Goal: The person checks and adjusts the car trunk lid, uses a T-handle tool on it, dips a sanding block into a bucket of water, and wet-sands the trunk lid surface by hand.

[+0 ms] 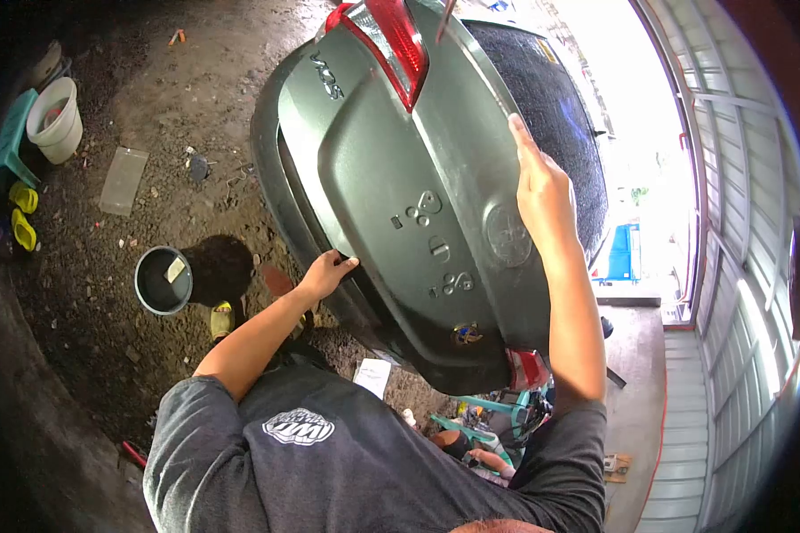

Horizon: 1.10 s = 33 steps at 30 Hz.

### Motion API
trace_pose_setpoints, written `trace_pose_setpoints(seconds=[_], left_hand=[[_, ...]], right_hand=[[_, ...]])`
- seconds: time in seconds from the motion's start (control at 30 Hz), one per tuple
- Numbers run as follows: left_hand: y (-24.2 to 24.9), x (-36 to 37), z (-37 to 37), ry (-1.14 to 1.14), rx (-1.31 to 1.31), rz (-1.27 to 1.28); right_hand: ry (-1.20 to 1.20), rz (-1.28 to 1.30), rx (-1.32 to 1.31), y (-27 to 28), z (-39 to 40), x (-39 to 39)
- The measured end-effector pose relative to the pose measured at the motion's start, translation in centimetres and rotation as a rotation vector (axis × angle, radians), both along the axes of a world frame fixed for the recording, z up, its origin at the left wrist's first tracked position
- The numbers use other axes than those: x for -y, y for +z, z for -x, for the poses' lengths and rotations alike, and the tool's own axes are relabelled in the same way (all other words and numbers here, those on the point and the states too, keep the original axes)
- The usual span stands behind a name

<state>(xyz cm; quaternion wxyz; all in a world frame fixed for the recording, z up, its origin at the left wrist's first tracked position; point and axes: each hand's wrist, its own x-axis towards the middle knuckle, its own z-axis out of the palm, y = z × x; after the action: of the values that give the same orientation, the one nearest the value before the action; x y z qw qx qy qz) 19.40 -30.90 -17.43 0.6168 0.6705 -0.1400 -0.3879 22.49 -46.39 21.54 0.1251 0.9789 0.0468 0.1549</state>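
A dark grey-green car trunk lid (378,169) fills the middle of the view, with raised lettering and an oval emblem (508,235). At its lower edge, my left hand (327,274) is closed, thumb on the rim and the other fingers curled at the gap above the bumper (280,191). My right hand (545,191) lies along the lid's upper edge beside the rear window (542,98). Its fingers are stretched out, seen mostly from the side, and the palm is hidden. A red and clear tail light (398,49) sits at the top.
On the dirt floor at left are a black bucket (163,281), a white bucket (55,120), a teal stool (13,138) and yellow clogs (23,229). Another person's hand (492,462) shows below the car. A corrugated metal wall (747,178) stands at right.
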Motion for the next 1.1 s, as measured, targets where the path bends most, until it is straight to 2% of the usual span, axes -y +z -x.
trace_pose_setpoints(seconds=[0.13,0.3,0.37,0.57,0.67,0.8,0.9,1.0,1.1], left_hand=[[-0.3,0.1,0.6,0.021,-0.060,0.058],[0.1,-0.2,-0.1,-0.036,-0.014,0.013],[-0.8,0.3,0.5,-0.028,-0.012,0.011],[-1.0,0.4,0.5,0.038,0.077,-0.001],[0.1,-0.1,0.3,-0.015,-0.013,-0.020],[-0.9,0.4,0.3,-0.001,0.015,0.008],[-1.0,0.5,0.3,-0.030,0.007,-0.021],[-0.4,0.2,0.2,-0.002,0.029,-0.017],[0.6,-0.3,0.4,-0.031,-0.042,-0.022]], right_hand=[[-0.111,0.041,-0.085,-0.3,0.4,0.6],[0.013,-0.003,-0.018,-0.5,0.4,-0.2],[-0.108,0.066,-0.113,-0.4,0.6,0.0],[-0.067,-0.029,-0.058,-0.6,0.8,0.0],[-0.067,-0.022,-0.047,-0.4,1.3,0.3],[-0.003,-0.042,0.017,-0.4,0.4,0.2],[-0.116,0.041,-0.041,0.6,0.1,0.5],[0.031,-0.032,0.079,0.7,0.2,-0.8],[-0.178,0.018,-0.057,0.8,0.0,0.5]])
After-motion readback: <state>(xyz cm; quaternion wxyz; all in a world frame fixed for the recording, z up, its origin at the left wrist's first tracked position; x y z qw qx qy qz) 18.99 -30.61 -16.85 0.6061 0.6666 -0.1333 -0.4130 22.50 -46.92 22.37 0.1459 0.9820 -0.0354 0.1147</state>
